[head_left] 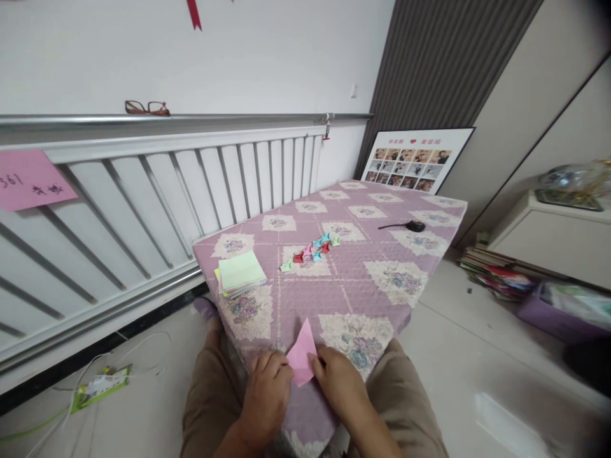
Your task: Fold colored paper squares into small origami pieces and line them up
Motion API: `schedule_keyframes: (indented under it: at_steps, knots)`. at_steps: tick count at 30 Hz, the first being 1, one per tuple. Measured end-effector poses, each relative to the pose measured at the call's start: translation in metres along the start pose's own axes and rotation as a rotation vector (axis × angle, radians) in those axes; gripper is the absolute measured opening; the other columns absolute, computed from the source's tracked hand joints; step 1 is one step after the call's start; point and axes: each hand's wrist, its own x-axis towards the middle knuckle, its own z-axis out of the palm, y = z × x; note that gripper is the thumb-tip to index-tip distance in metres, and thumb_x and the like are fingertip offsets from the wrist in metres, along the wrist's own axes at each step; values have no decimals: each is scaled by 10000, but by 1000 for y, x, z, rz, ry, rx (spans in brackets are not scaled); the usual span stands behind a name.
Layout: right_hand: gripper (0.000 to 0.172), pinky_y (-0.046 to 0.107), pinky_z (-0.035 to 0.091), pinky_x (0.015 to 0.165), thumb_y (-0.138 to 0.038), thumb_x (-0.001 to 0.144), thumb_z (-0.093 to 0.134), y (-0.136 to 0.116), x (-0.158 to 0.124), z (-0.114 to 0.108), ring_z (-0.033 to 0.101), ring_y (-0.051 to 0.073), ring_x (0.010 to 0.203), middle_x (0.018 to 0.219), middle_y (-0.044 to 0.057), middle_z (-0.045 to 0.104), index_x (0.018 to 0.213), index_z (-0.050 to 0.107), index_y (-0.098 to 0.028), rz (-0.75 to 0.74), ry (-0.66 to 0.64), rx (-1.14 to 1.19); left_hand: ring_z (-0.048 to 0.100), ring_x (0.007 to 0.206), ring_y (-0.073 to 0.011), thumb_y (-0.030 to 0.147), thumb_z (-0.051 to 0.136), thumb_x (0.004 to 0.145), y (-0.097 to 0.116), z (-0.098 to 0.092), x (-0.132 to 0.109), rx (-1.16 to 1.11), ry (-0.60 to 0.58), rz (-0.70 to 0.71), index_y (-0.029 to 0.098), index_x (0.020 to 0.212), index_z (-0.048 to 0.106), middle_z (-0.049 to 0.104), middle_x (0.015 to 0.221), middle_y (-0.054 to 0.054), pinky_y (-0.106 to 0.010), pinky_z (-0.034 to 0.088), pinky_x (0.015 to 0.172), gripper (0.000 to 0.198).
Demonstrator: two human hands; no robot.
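A pink sheet of folded paper (302,356) lies near the close corner of the table, its pointed tip facing away from me. My left hand (267,391) is at its left edge, fingers curled and touching the paper. From the right, my right hand (340,381) pinches the other edge between thumb and forefinger. Beyond them sits a row of small folded paper pieces (308,252) in red, pink, blue and pale green. A stack of coloured paper squares (242,272), pale green on top, rests at the table's left side.
The table has a purple floral tablecloth (305,299). A black object with a thin handle (414,226) lies at its far right. A white radiator (238,178) runs along the left. A framed photo board (415,159) leans behind. A power strip (101,386) is on the floor.
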Motion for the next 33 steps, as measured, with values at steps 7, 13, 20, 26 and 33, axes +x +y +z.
schedule_keyframes:
  at_steps: [7, 13, 20, 26, 33]
  knots:
    - [37, 323, 361, 717, -242, 778, 559, 11, -1, -6, 524, 229, 784, 789, 59, 589, 757, 553, -213, -136, 71, -306, 506, 943, -199, 102, 494, 847, 1, 3, 3, -42, -140, -84, 222, 877, 650, 614, 954, -19, -377, 368, 887, 199]
    - [89, 323, 403, 736, -195, 806, 479, 20, 7, 2, 579, 216, 787, 810, 54, 636, 833, 563, -208, -225, 81, -177, 508, 922, -212, 119, 509, 849, -2, 1, 10, -62, -148, -102, 250, 918, 674, 619, 940, -26, -383, 387, 855, 221]
    - [105, 234, 413, 597, -235, 854, 419, 17, 13, 6, 588, 143, 610, 683, -15, 619, 828, 520, -226, -166, 39, -116, 528, 921, -214, 146, 443, 892, -8, -3, 14, -103, -67, -88, 218, 926, 674, 619, 965, -49, -395, 394, 862, 244]
    - [102, 295, 353, 693, -192, 799, 497, 17, 11, 4, 581, 195, 737, 746, 32, 634, 766, 591, -212, -170, 41, -231, 528, 898, -218, 176, 498, 873, -8, -2, 20, -66, -147, -167, 216, 838, 664, 617, 909, -37, -397, 379, 862, 174]
    - [184, 306, 333, 755, -286, 903, 468, 20, 5, 0, 563, 185, 802, 815, 32, 629, 836, 626, -221, -303, 45, -288, 533, 889, -218, 246, 522, 871, -7, -2, 32, 6, -235, -259, 202, 780, 641, 610, 875, -36, -357, 361, 815, 157]
